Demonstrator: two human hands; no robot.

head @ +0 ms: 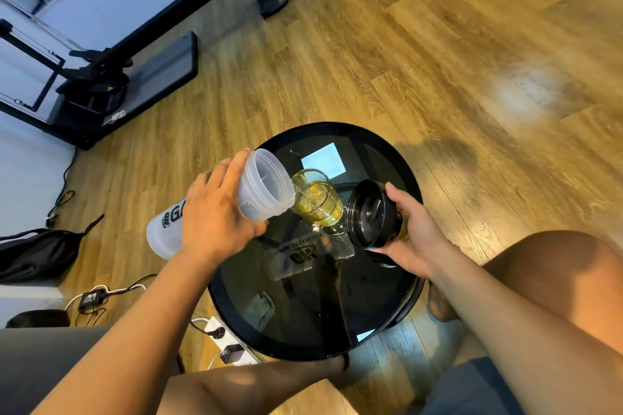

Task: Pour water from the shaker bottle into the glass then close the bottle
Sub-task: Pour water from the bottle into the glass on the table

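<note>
My left hand [215,216] grips a translucent white shaker bottle [261,187] with black lettering, tipped almost flat with its open mouth toward the right. Water runs from its rim into a clear glass [317,200] that stands on the round black glass table [397,307]. The glass looks yellowish and is partly filled. My right hand [414,232] holds the black bottle lid [371,214] just right of the glass, its underside facing me. The bottle's reflection shows in the tabletop below.
Wooden floor surrounds the small table. A power strip with plugs [224,340] and cables [101,296] lie on the floor at left, with a dark bag [37,256]. A black exercise machine [128,71] stands at upper left. My bare knees frame the table's near edge.
</note>
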